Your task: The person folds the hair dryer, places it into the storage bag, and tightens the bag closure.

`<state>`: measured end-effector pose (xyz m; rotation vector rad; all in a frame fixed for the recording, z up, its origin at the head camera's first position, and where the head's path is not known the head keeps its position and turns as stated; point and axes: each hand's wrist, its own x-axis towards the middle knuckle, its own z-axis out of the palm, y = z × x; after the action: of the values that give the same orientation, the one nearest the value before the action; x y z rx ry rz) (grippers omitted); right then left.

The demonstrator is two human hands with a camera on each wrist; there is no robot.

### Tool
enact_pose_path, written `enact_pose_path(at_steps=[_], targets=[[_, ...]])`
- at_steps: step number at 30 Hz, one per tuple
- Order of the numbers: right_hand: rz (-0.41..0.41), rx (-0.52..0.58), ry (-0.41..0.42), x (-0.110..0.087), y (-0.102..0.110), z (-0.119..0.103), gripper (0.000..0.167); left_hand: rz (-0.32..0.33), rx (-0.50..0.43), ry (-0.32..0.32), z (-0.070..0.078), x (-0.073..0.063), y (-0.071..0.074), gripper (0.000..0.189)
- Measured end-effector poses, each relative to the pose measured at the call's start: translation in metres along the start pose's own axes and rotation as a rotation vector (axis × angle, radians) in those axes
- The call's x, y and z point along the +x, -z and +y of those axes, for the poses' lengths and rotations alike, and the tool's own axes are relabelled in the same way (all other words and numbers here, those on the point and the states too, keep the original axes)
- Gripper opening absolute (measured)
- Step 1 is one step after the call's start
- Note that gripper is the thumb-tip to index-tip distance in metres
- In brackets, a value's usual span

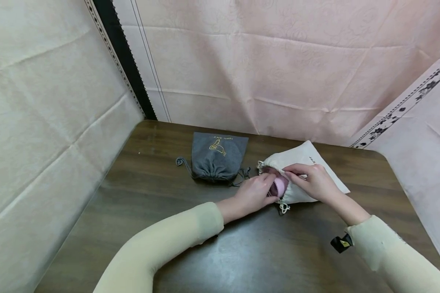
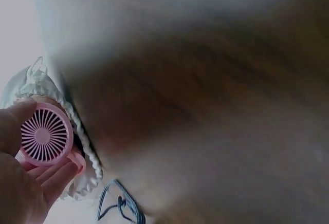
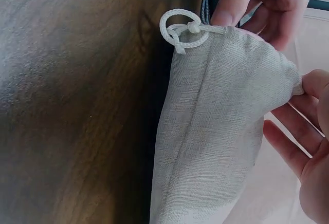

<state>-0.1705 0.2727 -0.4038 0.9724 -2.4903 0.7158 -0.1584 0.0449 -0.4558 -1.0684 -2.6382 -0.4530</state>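
Note:
A pink handheld fan [image 2: 42,135] with a round slatted grille sits in the mouth of a white drawstring pouch [image 1: 300,191]. My left hand [image 1: 252,193] grips the fan, thumb and fingers round its grille end. The rest of the fan is hidden inside the cloth. My right hand [image 1: 313,181] pinches the upper edge of the pouch's opening between thumb and forefinger, lifting it. In the right wrist view, a knotted white cord loop [image 3: 184,31] hangs at the near corner of the opening.
A dark grey drawstring pouch [image 1: 219,156] with a gold print lies left of the white one, its cords [image 2: 121,203] trailing on the wooden table [image 1: 161,211]. Pale cloth walls [image 1: 278,73] stand at the back and both sides.

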Motion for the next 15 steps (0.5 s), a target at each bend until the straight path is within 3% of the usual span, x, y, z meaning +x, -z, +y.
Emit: enact_pose_path(at_steps=[6,12,15], targets=[[-0.006,-0.017,0.007,-0.007,-0.001,0.006,0.024,-0.002,0.029,-0.005,0.000,0.001,-0.001,0.055],[-0.024,-0.042,-0.014,-0.011,0.001,0.008,0.023,0.081,0.120,0.011,-0.021,0.007,0.006,0.066],[-0.042,-0.047,-0.027,-0.012,0.000,0.006,0.023,0.063,0.127,0.005,-0.031,0.015,0.008,0.076]])
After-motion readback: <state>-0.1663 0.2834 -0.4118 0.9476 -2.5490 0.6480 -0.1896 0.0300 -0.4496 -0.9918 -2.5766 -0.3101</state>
